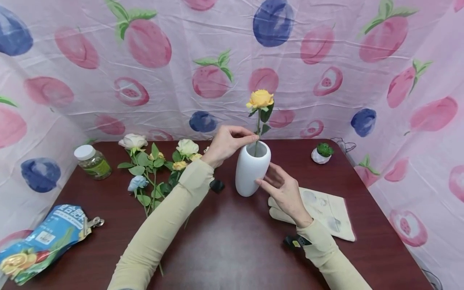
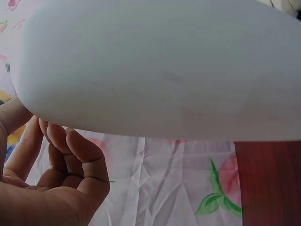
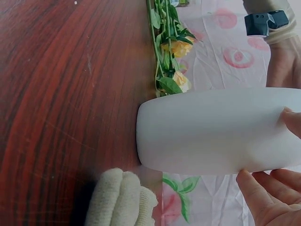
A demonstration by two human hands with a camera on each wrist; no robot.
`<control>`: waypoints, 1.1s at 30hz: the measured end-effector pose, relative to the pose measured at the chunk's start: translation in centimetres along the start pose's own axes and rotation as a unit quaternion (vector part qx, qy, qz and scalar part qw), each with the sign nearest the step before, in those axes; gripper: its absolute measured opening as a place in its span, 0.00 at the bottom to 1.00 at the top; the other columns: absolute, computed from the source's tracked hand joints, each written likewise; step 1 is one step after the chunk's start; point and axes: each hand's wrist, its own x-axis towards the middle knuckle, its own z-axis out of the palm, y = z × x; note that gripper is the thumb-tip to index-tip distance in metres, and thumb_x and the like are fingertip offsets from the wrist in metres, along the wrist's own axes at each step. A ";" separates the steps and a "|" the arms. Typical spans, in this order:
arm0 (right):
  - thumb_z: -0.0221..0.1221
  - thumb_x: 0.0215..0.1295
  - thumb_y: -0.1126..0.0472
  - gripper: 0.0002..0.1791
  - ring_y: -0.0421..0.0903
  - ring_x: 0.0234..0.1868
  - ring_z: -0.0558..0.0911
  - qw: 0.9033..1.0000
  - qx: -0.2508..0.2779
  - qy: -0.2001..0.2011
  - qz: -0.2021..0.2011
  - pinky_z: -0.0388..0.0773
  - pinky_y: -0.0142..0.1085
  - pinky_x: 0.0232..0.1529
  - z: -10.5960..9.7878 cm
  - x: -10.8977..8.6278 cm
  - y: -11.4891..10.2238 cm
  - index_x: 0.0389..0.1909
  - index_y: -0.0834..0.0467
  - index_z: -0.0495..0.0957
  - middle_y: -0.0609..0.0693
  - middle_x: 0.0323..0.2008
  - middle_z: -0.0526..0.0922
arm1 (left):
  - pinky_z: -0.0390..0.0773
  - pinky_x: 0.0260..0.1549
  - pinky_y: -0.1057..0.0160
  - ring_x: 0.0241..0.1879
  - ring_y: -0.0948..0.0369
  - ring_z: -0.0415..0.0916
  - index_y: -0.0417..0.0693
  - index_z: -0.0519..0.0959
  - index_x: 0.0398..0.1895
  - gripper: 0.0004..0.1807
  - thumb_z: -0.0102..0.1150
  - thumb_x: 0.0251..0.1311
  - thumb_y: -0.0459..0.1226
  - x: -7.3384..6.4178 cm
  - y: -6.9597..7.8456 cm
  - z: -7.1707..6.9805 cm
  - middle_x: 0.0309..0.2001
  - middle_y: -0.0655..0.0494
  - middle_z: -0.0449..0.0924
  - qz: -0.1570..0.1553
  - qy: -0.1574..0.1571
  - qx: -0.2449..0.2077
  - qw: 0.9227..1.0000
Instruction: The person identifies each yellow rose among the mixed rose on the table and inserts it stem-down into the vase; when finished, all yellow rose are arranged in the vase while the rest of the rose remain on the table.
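A white vase (image 1: 250, 173) stands upright on the table. Above its mouth my left hand (image 1: 227, 146) pinches the stem of a yellow rose (image 1: 261, 99), whose lower end reaches down inside the rim. The bloom and dark leaves rise above the fingers. My right hand (image 1: 288, 195) holds the vase from the right, thumb on the near side and fingers round the far side. In the right wrist view, thumb and fingertips of the right hand (image 3: 270, 197) touch the vase wall (image 3: 211, 132). The vase (image 2: 155, 70) hides the rose in the left wrist view.
Left of the vase lie several artificial flowers, including a white rose (image 1: 133, 141) and a blue one (image 1: 137, 183). Farther left are a lidded jar (image 1: 93, 163) and a clipped blue bag (image 1: 47, 237). Folded cream gloves (image 1: 331, 215) and a small potted plant (image 1: 322, 154) sit right.
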 end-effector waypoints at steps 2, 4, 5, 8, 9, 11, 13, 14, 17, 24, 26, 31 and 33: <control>0.73 0.63 0.56 0.32 0.51 0.60 0.84 1.000 0.001 0.000 -0.001 0.83 0.33 0.54 0.0 0.0 0.0 0.68 0.49 0.75 0.55 0.64 0.81 | 0.79 0.42 0.66 0.41 0.61 0.82 0.44 0.91 0.38 0.09 0.75 0.59 0.39 0.0 -0.1 0.0 0.38 0.55 0.90 -0.007 0.005 -0.008 1.000; 0.73 0.63 0.55 0.32 0.50 0.60 0.84 1.000 -0.001 0.001 -0.001 0.83 0.33 0.54 0.0 0.0 0.0 0.68 0.49 0.75 0.54 0.64 0.81 | 0.80 0.43 0.65 0.42 0.61 0.82 0.44 0.91 0.38 0.09 0.75 0.59 0.39 -0.1 -0.2 -0.1 0.38 0.55 0.90 -0.012 0.006 -0.013 1.000; 0.73 0.63 0.55 0.32 0.50 0.60 0.84 1.000 -0.003 0.001 0.000 0.83 0.33 0.54 0.1 0.0 0.0 0.68 0.49 0.75 0.54 0.64 0.81 | 0.79 0.44 0.65 0.43 0.61 0.82 0.44 0.91 0.38 0.08 0.75 0.59 0.39 -0.1 -0.2 -0.2 0.39 0.55 0.90 -0.014 0.007 -0.014 1.000; 0.73 0.63 0.54 0.33 0.50 0.60 0.84 1.000 -0.009 0.000 0.000 0.83 0.33 0.54 0.1 0.0 0.0 0.68 0.49 0.75 0.53 0.65 0.80 | 0.78 0.48 0.63 0.46 0.60 0.82 0.46 0.91 0.38 0.09 0.75 0.59 0.41 -0.3 -0.2 -0.5 0.40 0.56 0.90 -0.020 0.007 -0.015 1.000; 0.73 0.63 0.54 0.33 0.50 0.60 0.84 1.000 -0.011 0.000 0.000 0.83 0.33 0.54 0.1 0.0 0.0 0.68 0.48 0.75 0.53 0.65 0.80 | 0.78 0.49 0.62 0.47 0.60 0.81 0.46 0.91 0.38 0.10 0.75 0.59 0.42 -0.5 -0.3 -0.7 0.41 0.56 0.89 -0.020 0.007 -0.016 1.000; 0.73 0.63 0.54 0.33 0.50 0.60 0.84 1.000 -0.013 0.000 -0.001 0.83 0.34 0.54 0.1 0.1 0.0 0.68 0.48 0.75 0.53 0.65 0.80 | 0.78 0.52 0.58 0.48 0.60 0.81 0.47 0.90 0.38 0.10 0.75 0.59 0.43 -0.9 -0.3 -1.3 0.42 0.55 0.89 -0.027 0.010 -0.020 0.999; 0.73 0.63 0.54 0.32 0.50 0.60 0.84 1.000 -0.014 0.001 -0.003 0.83 0.34 0.54 0.1 0.1 0.0 0.68 0.48 0.75 0.53 0.64 0.80 | 0.81 0.50 0.58 0.45 0.59 0.82 0.47 0.90 0.39 0.11 0.75 0.59 0.43 -1.3 -0.5 -2.1 0.41 0.55 0.89 -0.028 0.019 -0.020 0.999; 0.73 0.63 0.54 0.32 0.50 0.60 0.85 1.000 -0.013 0.002 -0.003 0.83 0.34 0.54 0.1 0.1 0.0 0.68 0.48 0.75 0.53 0.64 0.81 | 0.82 0.48 0.58 0.44 0.58 0.82 0.46 0.90 0.39 0.11 0.75 0.59 0.43 -1.6 -0.6 -2.5 0.41 0.56 0.89 -0.026 0.028 -0.019 0.999; 0.73 0.62 0.54 0.32 0.50 0.59 0.85 1.000 -0.013 0.004 -0.001 0.83 0.33 0.54 0.0 0.1 0.1 0.67 0.48 0.76 0.53 0.63 0.81 | 0.84 0.42 0.60 0.39 0.56 0.83 0.46 0.91 0.39 0.11 0.75 0.60 0.43 -2.8 -1.3 -4.4 0.40 0.55 0.90 -0.025 0.052 -0.004 0.998; 0.73 0.62 0.55 0.32 0.52 0.58 0.86 1.000 -0.022 0.007 0.001 0.83 0.32 0.53 0.1 0.1 0.2 0.68 0.51 0.76 0.55 0.62 0.82 | 0.79 0.36 0.63 0.33 0.62 0.82 0.53 0.91 0.41 0.12 0.72 0.63 0.49 -7.9 -4.1 -10.3 0.38 0.57 0.90 -0.054 0.083 0.229 0.968; 0.73 0.62 0.55 0.32 0.52 0.58 0.86 1.000 -0.025 0.009 0.003 0.84 0.32 0.52 0.1 0.1 0.1 0.67 0.51 0.76 0.55 0.62 0.82 | 0.79 0.34 0.61 0.31 0.61 0.82 0.52 0.91 0.41 0.12 0.70 0.64 0.48 -9.4 -5.1 -11.7 0.36 0.55 0.90 -0.072 0.082 0.295 0.949; 0.73 0.62 0.54 0.33 0.52 0.58 0.86 0.999 -0.034 0.010 0.008 0.84 0.32 0.51 0.1 0.1 -0.1 0.68 0.51 0.75 0.55 0.63 0.82 | 0.79 0.28 0.61 0.26 0.61 0.81 0.46 0.90 0.40 0.10 0.69 0.66 0.42 -12.9 -6.9 -14.0 0.33 0.52 0.90 -0.127 0.067 0.385 0.912; 0.73 0.62 0.54 0.33 0.52 0.58 0.86 0.999 -0.035 0.010 0.008 0.84 0.32 0.51 0.2 0.2 -0.1 0.68 0.52 0.75 0.55 0.63 0.81 | 0.78 0.25 0.62 0.24 0.62 0.80 0.44 0.89 0.39 0.09 0.69 0.66 0.41 -13.9 -7.3 -14.5 0.32 0.51 0.89 -0.143 0.055 0.395 0.906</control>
